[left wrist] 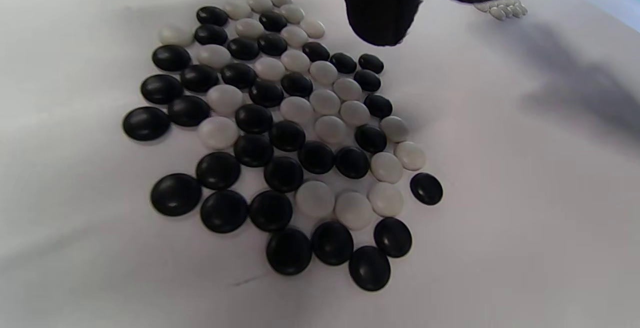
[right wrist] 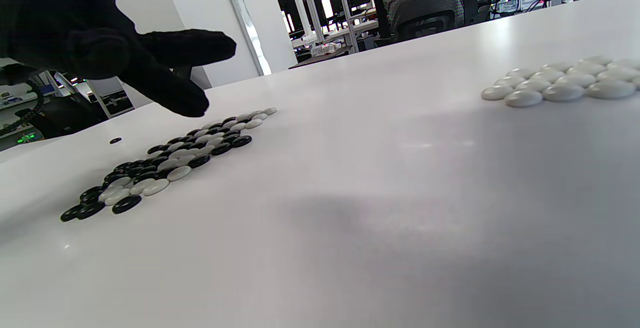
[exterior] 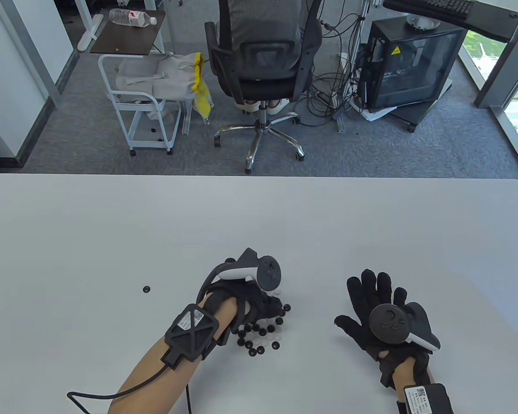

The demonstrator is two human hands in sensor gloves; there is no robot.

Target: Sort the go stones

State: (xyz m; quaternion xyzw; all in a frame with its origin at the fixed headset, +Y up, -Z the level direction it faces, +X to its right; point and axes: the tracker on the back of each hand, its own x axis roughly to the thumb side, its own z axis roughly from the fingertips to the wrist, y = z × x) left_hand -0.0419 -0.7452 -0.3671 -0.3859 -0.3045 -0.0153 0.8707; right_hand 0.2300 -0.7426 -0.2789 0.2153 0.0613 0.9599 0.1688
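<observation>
Dozens of black and white Go stones [left wrist: 285,138] are lying mixed in a flat patch on the desk [exterior: 259,224]. Left hand [exterior: 246,297] is hovering over them; its grip cannot be told. Right hand [exterior: 377,315] is resting spread flat, well apart, holding nothing. White stones [right wrist: 565,86] are sitting grouped separately.

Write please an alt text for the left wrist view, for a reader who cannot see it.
A flat cluster of mixed black and white Go stones lies on a white table. One gloved finger of the left hand hangs from the top edge above the cluster's far side, and a small group of white stones shows beyond it.
</observation>
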